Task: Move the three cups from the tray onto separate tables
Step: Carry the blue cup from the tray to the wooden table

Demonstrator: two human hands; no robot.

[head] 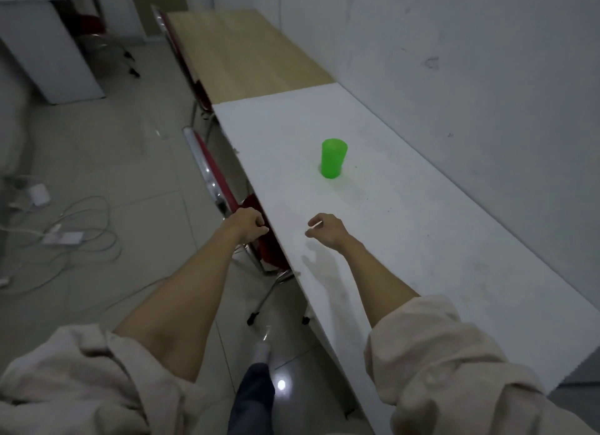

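Note:
A bright green cup (333, 158) stands upright by itself near the middle of the white table (422, 233). My right hand (326, 230) hovers over the table's near part, well short of the cup, fingers loosely curled and apart, holding nothing. My left hand (248, 225) is at the table's left edge beside a red chair, its fingers curled closed; nothing shows in it. No tray and no other cups are in view.
A wooden table (246, 51) adjoins the white one at the far end. Red chairs (214, 175) are tucked along the tables' left side. Cables and adapters (61, 233) lie on the tiled floor at left. A white wall runs along the right.

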